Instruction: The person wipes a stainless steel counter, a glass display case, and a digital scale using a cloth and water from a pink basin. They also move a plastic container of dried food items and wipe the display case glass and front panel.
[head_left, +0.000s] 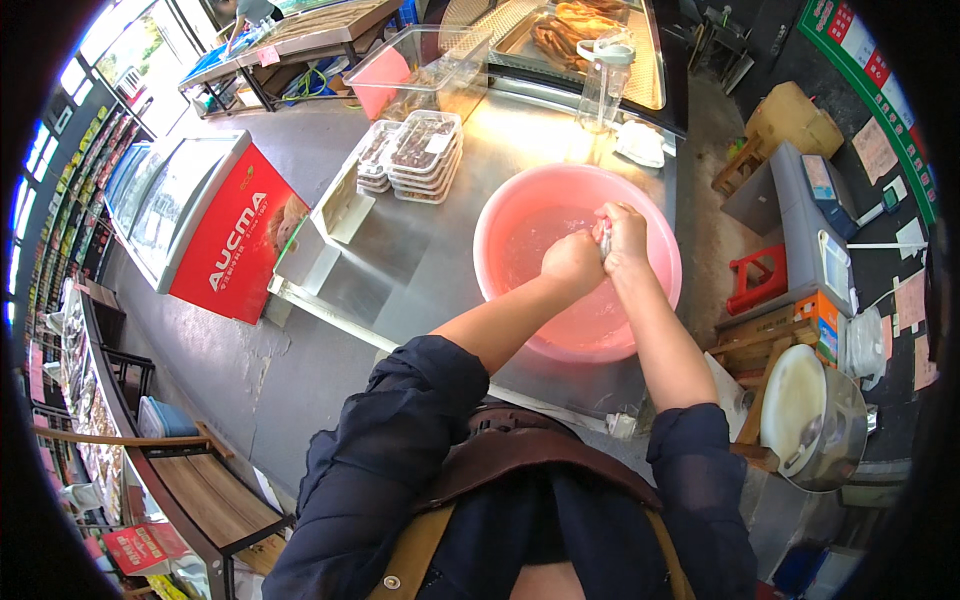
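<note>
A pink plastic basin (491, 225) of water stands on the metal counter (420, 277) before me. Above the water, my left hand (574, 262) and my right hand (627, 231) are pressed together, fists closed. Between them shows a bit of a wet, light-coloured cloth (604, 238), gripped from both sides. Most of it is hidden in my fingers, so its size and shape cannot be told. Past the basin's far right rim lies a crumpled white cloth (640, 144). A clear plastic jug (602, 86) with a pale lid stands behind the basin.
Stacked clear food boxes (424, 154) sit at the counter's back left, near a clear plastic bin (427, 67). Behind the jug, a display case holds cooked meat on a tray (517, 45). A red chest freezer (232, 232) stands left; a red stool (757, 277) stands right.
</note>
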